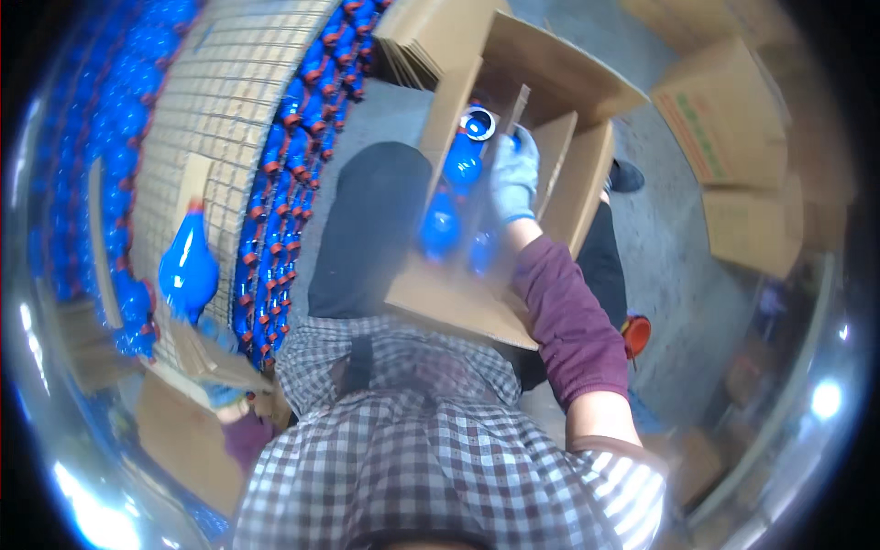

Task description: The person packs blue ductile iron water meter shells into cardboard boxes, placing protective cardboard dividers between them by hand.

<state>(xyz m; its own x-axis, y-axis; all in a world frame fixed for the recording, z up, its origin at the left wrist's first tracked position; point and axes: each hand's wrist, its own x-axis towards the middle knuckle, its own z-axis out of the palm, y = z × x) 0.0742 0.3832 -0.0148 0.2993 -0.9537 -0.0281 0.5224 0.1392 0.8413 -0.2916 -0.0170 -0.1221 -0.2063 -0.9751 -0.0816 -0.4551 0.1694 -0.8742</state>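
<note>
An open cardboard box (458, 316) stands between my knees, split by upright cardboard dividers (553, 165). Several glossy round-bodied blue bottles (441, 229) lie in its left part, with a white ring (478, 123) at the far end. My right hand (515, 179), in a pale blue-grey glove, reaches inside against a divider; its fingertips are partly hidden. At the left, my gloved left hand (225, 394) is closed round a bundle of brown cardboard pieces (197, 353). Just beyond it, a blue bottle (190, 268) with a red tip lies on the wire-mesh surface.
Dense rows of red-tipped blue bottles (275, 220) flank the wire mesh (229, 82) on the left. Flat cardboard sheets (412, 46) lean behind the box. More cardboard boxes (724, 119) stand at the far right, and a red round container (635, 336) sits beside my right arm.
</note>
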